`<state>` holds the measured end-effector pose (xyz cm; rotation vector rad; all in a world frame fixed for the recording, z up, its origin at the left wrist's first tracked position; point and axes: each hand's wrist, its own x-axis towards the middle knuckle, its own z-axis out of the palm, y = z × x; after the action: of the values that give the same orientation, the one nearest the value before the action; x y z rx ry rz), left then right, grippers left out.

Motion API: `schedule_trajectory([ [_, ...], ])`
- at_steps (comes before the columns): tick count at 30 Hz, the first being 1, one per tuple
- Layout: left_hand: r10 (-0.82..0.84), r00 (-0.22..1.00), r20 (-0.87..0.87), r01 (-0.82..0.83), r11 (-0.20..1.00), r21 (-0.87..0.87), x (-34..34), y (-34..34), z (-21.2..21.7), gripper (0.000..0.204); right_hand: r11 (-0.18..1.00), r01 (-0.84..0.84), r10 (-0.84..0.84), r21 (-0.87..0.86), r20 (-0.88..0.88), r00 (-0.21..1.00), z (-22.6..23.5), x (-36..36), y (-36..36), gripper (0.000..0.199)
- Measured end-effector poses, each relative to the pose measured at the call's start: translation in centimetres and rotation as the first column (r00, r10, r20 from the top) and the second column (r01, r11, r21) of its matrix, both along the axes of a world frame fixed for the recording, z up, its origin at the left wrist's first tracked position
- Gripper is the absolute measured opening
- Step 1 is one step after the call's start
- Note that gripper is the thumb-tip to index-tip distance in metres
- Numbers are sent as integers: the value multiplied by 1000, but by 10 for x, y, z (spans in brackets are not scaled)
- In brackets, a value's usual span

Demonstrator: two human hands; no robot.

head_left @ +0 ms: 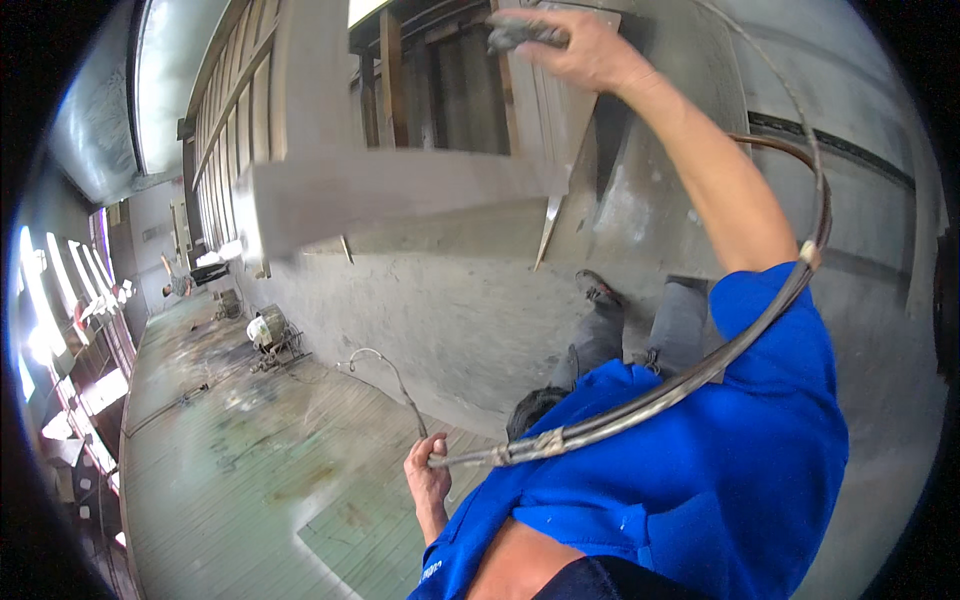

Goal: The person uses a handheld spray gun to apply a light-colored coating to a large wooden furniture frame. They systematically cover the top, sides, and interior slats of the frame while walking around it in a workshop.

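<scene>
My right hand is raised high at the top, its fingers closed round a dark, crusted spray gun; motion smears its outline. Low on the left, my left hand grips a bundle of grey hoses. Wraps tie the bundle together, and it arcs across my blue shirt and up past my right shoulder. Beyond my left hand a thinner length of hose curls over the floor. A pale grey wooden frame stands in front of me, blurred, with the spray gun near its upper right part.
Slatted wooden pieces stand at the upper left. A paint-stained drum sits on the greenish floor, with a smaller container behind it. Far left is another person. My shoes are on grey, dusty ground.
</scene>
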<state>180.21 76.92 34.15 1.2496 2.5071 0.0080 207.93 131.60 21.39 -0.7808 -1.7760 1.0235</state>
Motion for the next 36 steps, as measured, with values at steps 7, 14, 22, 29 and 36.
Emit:
schedule_trajectory([
  [7,54,994,-94,-51,998,35,79,45,-9,17,931,-340,363,-133,226,904,-18,1,31,52],
  [14,122,983,-134,-114,991,69,109,52,-2,21,798,-535,579,-277,107,808,-31,-9,46,50],
  [22,193,973,-125,-176,975,138,116,37,-1,21,993,-54,71,-102,176,982,-35,-46,127,51],
  [29,350,929,-120,-343,936,77,122,20,-7,21,996,48,-56,73,118,991,5,-70,177,49],
  [36,272,960,-68,-258,952,165,110,15,-10,18,928,-368,351,53,207,913,19,-38,124,51],
])
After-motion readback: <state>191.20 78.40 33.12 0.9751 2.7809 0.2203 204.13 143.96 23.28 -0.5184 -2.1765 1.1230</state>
